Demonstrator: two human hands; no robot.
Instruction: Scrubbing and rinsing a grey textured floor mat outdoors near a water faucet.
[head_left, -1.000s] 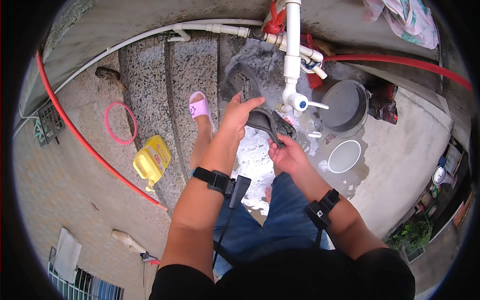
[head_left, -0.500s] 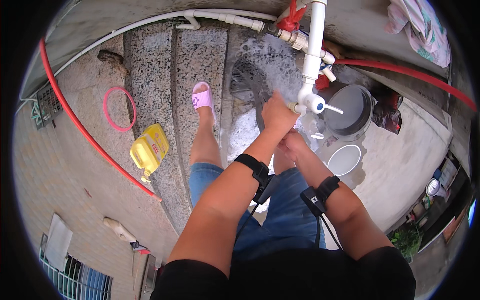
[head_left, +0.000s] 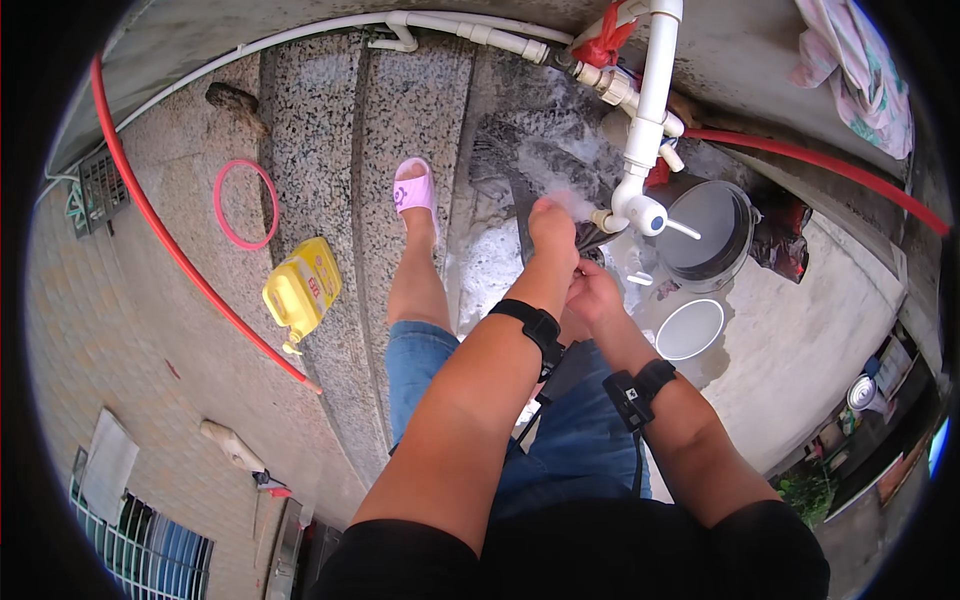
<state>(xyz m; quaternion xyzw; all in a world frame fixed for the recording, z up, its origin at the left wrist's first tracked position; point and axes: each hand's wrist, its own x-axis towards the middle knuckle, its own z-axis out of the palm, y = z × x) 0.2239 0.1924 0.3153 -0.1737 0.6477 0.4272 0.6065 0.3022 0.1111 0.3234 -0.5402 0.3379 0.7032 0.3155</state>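
Below a white plastic tap (head_left: 645, 214), my left hand (head_left: 554, 235) is closed on a dark wet cloth (head_left: 523, 205). Part of the cloth trails away onto the wet floor beyond the hand. Just to the right and nearer, my right hand (head_left: 594, 294) is closed at the cloth's near edge, its fingers curled and partly hidden by the left wrist. Blurred water sprays from the tap's spout beside my left hand. White suds (head_left: 488, 265) cover the floor left of the hands.
Right of the tap stand a dark bucket (head_left: 745, 235) of greyish water and a white basin (head_left: 690, 330). Stone steps (head_left: 410, 105) rise on the left, with a yellow jug (head_left: 302, 288), a pink ring (head_left: 220, 205) and a red hose (head_left: 160, 220) beyond. White pipes (head_left: 655, 80) stand ahead.
My hands have pulled slightly back from the tap, and more of the dark cloth shows between them and the spout. The whole view has shifted a little.
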